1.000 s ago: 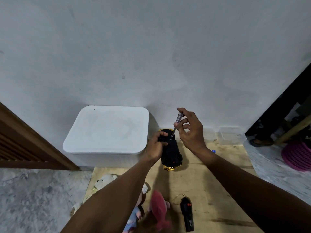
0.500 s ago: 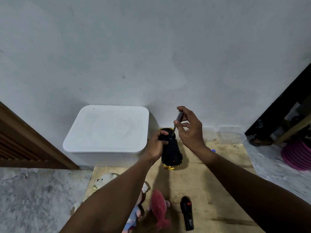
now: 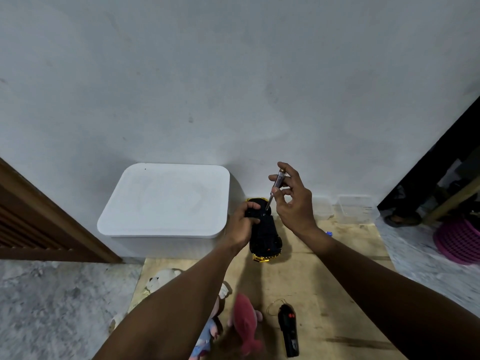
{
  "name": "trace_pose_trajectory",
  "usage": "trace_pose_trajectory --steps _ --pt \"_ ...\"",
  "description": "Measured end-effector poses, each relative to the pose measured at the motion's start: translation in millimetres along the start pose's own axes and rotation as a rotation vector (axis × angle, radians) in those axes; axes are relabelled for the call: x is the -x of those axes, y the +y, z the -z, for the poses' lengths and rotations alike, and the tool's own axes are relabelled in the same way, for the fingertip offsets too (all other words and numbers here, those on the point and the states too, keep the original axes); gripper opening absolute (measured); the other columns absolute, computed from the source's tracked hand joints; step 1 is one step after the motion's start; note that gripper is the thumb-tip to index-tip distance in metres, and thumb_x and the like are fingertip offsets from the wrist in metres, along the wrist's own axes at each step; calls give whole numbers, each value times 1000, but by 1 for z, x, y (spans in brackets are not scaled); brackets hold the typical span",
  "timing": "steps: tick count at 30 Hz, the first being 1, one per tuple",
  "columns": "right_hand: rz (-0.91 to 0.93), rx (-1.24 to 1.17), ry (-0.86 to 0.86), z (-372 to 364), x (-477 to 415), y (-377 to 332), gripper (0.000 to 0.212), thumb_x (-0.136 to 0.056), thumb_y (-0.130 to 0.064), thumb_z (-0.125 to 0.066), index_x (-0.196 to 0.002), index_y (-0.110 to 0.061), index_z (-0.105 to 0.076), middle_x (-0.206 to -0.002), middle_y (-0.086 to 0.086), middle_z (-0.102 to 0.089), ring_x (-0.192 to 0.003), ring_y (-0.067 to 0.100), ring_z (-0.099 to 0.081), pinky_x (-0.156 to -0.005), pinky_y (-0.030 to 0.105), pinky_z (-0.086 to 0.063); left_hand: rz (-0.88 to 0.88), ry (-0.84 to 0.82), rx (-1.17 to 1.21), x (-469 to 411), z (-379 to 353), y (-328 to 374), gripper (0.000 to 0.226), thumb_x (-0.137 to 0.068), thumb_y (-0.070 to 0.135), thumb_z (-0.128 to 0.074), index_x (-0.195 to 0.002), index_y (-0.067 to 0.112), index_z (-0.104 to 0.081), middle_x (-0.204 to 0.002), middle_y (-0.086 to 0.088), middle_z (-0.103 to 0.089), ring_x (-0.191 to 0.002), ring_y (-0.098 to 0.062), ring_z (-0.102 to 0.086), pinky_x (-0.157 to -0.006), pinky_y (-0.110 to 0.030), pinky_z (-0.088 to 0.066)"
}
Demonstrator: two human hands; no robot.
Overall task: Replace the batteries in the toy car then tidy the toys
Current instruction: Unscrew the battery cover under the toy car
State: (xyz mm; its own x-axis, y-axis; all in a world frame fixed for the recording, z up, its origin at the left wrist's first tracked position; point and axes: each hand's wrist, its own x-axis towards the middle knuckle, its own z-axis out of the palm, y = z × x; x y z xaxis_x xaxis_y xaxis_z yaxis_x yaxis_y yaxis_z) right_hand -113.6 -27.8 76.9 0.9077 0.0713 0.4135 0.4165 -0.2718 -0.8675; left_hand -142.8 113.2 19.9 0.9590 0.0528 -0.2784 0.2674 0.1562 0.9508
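A black and gold toy car (image 3: 266, 237) lies upside down on a wooden board (image 3: 337, 294), its underside facing up. My left hand (image 3: 245, 224) grips the car's far end. My right hand (image 3: 292, 201) pinches a clear-handled screwdriver (image 3: 276, 187) upright, its tip set on the car's underside near my left thumb. A black remote control (image 3: 288, 329) with red buttons lies near the board's front. Soft toys lie at the front left: a pink one (image 3: 245, 323), a white bear (image 3: 161, 279) and a doll (image 3: 210, 333) partly hidden by my left forearm.
A white lidded storage box (image 3: 166, 201) stands against the wall left of the car. Two clear small containers (image 3: 355, 209) sit by the wall at the right. A purple basket (image 3: 459, 240) is at the far right, a wooden door frame (image 3: 52, 216) at the left.
My right fingers have shifted around the screwdriver handle, turning it. The car and my left hand stay where they were.
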Motion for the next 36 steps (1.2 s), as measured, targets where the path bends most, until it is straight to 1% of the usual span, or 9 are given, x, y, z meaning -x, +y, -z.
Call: trace_pose_trajectory --steps 5,8,11,14,17,22,28,32,36 --pt "88 39 15 1 0 0 46 -88 -5 -68 -129 -21 -57 -103 2 -64 -87 15 -65 -69 36 -58 -12 -2 -15 1 1 1 39 -77 -10 -49 -94 22 -61 -114 -13 -63 -107 -33 -60 -92 -48 -51" --pt "82 38 15 0 -1 1 50 -88 2 -64 -131 -22 -57 -101 4 -63 -84 17 -65 -70 35 -59 -9 1 -18 1 2 0 38 -75 -8 -49 -94 23 -61 -116 -15 -62 -111 -36 -59 -93 -49 -52" --pt "54 16 0 -1 -1 1 55 -89 7 -57 -135 -23 -54 -104 1 -66 -92 14 -67 -73 30 -60 3 -5 -22 1 3 -1 40 -79 -10 -48 -95 24 -61 -117 -14 -62 -114 -36 -58 -96 -51 -52" --pt "84 30 -9 0 -1 -1 51 -89 1 -63 -133 -23 -56 -106 0 -61 -91 15 -65 -70 34 -60 0 -9 -15 2 3 0 40 -80 -11 -47 -97 22 -61 -119 -15 -62 -114 -36 -58 -98 -53 -51" --pt "105 54 3 -1 -1 -2 48 -88 -4 -68 -130 -24 -58 -100 -1 -57 -89 15 -64 -68 34 -60 1 -10 4 3 2 3 40 -81 -15 -45 -98 18 -59 -116 -13 -61 -112 -35 -59 -96 -50 -52" --pt "67 -1 -1 -3 -1 -4 52 -90 5 -57 -134 -23 -55 -104 1 -65 -93 13 -66 -70 26 -58 -8 -9 4 4 1 3 40 -81 -15 -45 -101 16 -59 -112 -12 -62 -104 -27 -59 -86 -37 -53" --pt "109 49 39 -1 -2 -6 46 -87 -1 -68 -128 -20 -60 -100 1 -57 -85 12 -62 -67 36 -60 -9 4 13 6 1 6 39 -81 -16 -44 -103 12 -58 -112 -11 -63 -103 -28 -60 -90 -44 -52" --pt "59 4 14 -2 -1 -5 55 -87 8 -56 -132 -24 -56 -105 0 -65 -89 16 -65 -71 37 -61 0 0 24 7 1 7 40 -82 -17 -43 -102 14 -58 -116 -13 -60 -106 -29 -58 -86 -38 -54" --pt "62 -20 -6 -1 0 -10 47 -89 1 -62 -128 -24 -55 -103 -2 -68 -89 17 -67 -70 31 -58 -11 6 39 10 0 11 38 -83 -18 -42 -106 8 -55 -107 -8 -61 -97 -24 -59 -77 -30 -54"
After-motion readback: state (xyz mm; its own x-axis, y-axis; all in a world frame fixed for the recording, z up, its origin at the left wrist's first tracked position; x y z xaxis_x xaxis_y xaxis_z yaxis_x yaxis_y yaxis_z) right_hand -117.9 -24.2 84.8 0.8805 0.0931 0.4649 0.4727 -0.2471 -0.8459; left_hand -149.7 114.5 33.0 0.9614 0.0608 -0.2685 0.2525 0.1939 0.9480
